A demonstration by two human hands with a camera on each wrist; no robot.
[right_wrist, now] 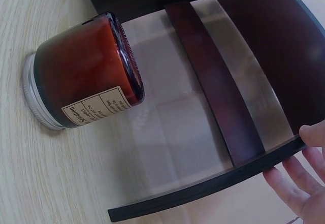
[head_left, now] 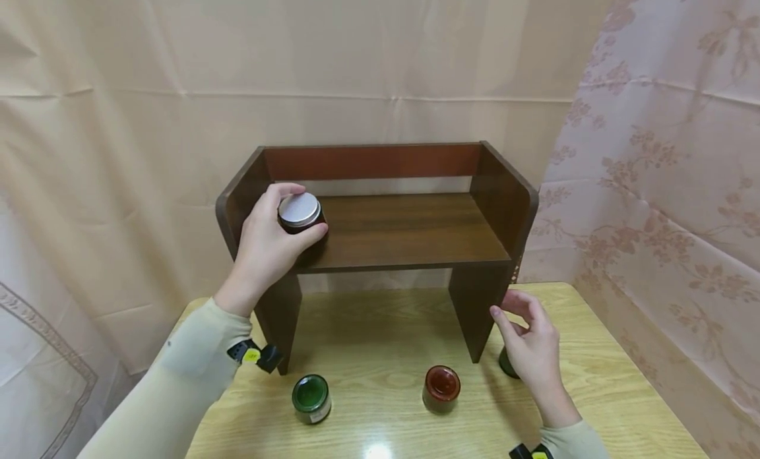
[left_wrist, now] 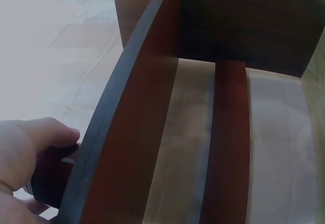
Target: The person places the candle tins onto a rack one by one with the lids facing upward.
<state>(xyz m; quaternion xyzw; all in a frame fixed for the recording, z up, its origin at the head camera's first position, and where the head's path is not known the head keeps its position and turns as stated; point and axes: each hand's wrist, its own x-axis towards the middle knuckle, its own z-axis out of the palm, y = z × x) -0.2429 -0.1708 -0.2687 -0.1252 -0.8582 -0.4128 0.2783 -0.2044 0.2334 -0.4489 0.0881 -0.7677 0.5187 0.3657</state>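
My left hand (head_left: 266, 241) grips a dark candle jar (head_left: 299, 210) with a silver lid on top, thumb on one side and fingers on the other. The jar is upright at the left end of the upper board of a dark brown wooden shelf (head_left: 410, 231). In the left wrist view the shelf's side panel partly hides this jar (left_wrist: 51, 176). Low on the shelf's right side panel (head_left: 481, 314), my right hand (head_left: 534, 347) pinches the front edge; the right wrist view has the thumb inside and the fingers (right_wrist: 289, 188) outside.
Lid down on the light wood table (head_left: 380, 340) stands a red candle jar (head_left: 441, 388), near the shelf's right leg. A green jar (head_left: 311, 398), also base up, is at front left. Another green jar (head_left: 507, 365) is mostly hidden behind my right hand. Beige curtains (head_left: 386, 63) hang behind.
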